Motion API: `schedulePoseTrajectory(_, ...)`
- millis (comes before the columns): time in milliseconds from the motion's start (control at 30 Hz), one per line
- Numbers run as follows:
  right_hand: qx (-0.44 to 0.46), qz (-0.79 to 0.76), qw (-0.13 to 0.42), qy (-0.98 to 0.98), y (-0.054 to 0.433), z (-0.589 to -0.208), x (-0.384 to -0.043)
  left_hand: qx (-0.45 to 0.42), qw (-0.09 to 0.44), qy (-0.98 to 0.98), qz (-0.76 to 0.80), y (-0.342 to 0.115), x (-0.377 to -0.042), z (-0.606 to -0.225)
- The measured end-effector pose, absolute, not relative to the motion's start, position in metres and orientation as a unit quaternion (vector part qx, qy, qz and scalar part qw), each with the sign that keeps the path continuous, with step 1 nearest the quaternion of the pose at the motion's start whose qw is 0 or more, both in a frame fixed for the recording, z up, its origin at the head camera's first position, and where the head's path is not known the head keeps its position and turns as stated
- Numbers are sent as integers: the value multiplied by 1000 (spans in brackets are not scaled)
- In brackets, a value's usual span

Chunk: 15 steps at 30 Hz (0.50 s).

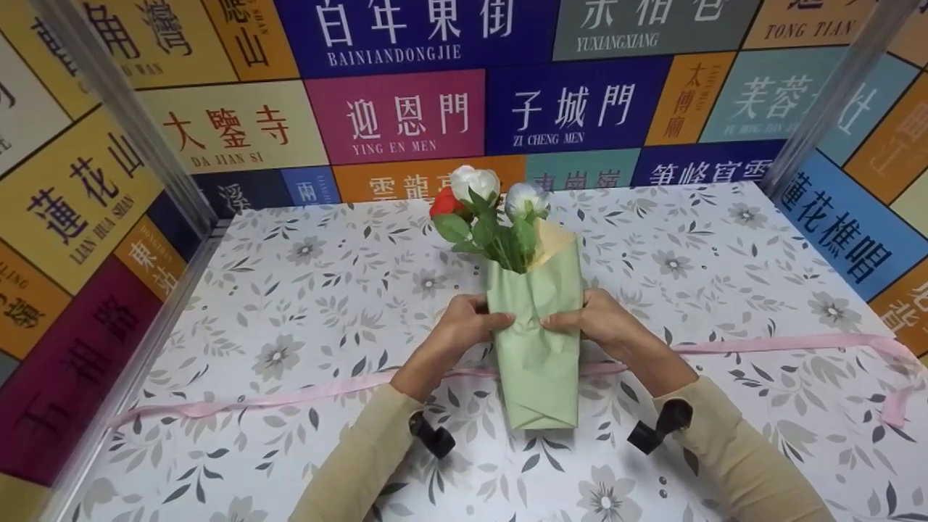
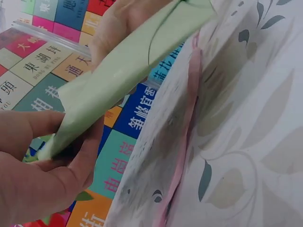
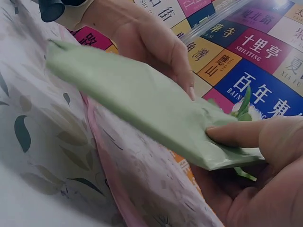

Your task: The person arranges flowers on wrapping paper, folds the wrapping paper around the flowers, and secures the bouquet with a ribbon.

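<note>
Both hands hold a flower bouquet wrapped in pale green paper over the table. My left hand grips its left side, thumb on the front and fingers behind. On the opposite side my right hand grips it the same way. Out of the top stick a white flower, a partly covered red flower, a pale bluish flower and green leaves. The wrapper's lower end is folded over. Behind the bouquet a pink ribbon runs across the table; the wrapper hides part of it.
A white cloth with grey leaves and flowers covers the table. The ribbon's right end curls near the table's right side. Panels with colourful printed signs stand behind and at both sides, with clear corner posts.
</note>
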State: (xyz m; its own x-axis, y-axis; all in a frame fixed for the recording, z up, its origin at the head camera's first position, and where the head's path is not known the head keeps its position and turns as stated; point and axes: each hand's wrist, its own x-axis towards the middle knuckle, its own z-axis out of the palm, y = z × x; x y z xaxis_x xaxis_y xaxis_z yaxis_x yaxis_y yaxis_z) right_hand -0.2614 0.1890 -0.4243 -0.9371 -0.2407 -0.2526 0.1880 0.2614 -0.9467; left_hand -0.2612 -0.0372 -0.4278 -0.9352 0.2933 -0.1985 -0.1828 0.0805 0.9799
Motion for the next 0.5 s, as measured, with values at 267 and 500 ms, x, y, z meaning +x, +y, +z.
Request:
schedulePoseTrajectory(267, -10, -591, 195, 783, 188, -438, -264, 10, 178, 767, 616, -37, -264, -438)
schedulePoseTrajectory(500, 0, -563, 196, 803, 182, -445, -264, 12, 162, 827, 539, -41, -264, -441)
